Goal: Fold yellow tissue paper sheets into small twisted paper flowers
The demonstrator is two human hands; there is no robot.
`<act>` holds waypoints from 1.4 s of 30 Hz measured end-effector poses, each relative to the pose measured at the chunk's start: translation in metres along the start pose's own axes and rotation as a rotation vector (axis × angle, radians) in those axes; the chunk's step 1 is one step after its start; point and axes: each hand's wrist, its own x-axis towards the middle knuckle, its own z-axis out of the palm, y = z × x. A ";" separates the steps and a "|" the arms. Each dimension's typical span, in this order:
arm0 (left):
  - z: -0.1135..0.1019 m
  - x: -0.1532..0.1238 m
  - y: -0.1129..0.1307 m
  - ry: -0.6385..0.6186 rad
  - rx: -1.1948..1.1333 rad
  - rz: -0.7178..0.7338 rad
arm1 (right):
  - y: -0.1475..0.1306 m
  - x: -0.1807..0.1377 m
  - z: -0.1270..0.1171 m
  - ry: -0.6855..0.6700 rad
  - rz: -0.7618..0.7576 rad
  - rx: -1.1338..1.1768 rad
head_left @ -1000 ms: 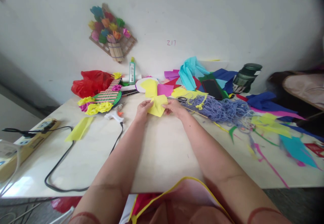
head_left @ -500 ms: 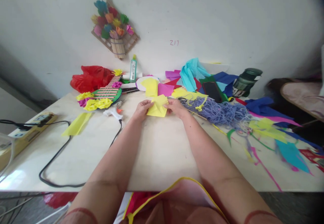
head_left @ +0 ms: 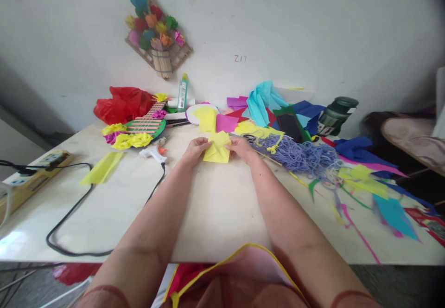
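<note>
A folded piece of yellow paper (head_left: 217,150) is held just above the pale table (head_left: 215,215), between both my hands. My left hand (head_left: 194,149) pinches its left edge, fingers closed on it. On the other side my right hand (head_left: 241,147) grips the right edge the same way. Behind the paper lie a yellow sheet (head_left: 206,117) and a magenta sheet (head_left: 225,123).
A white glue gun (head_left: 152,154) with a black cord (head_left: 104,206) lies left of my hands, beside a yellow strip (head_left: 101,168) and a power strip (head_left: 31,173). Purple yarn (head_left: 299,152), scissors (head_left: 251,137), coloured paper scraps and a dark green jar (head_left: 333,113) crowd the right. A glue bottle (head_left: 182,93) stands at the wall.
The yellow paper has been folded smaller and flatter between my hands. Both hands stay in about the same place; the camera has shifted slightly.
</note>
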 end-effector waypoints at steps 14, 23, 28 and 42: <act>-0.004 0.003 -0.003 -0.009 0.098 0.024 | 0.008 0.001 -0.004 0.007 -0.015 -0.015; -0.006 0.003 -0.004 -0.024 0.080 0.006 | 0.012 0.001 -0.008 -0.056 0.001 0.042; -0.006 0.002 -0.003 -0.041 0.077 -0.006 | 0.011 -0.001 -0.008 -0.063 -0.004 0.051; -0.008 0.003 -0.004 -0.076 0.082 -0.002 | 0.014 0.000 -0.008 -0.080 -0.012 0.054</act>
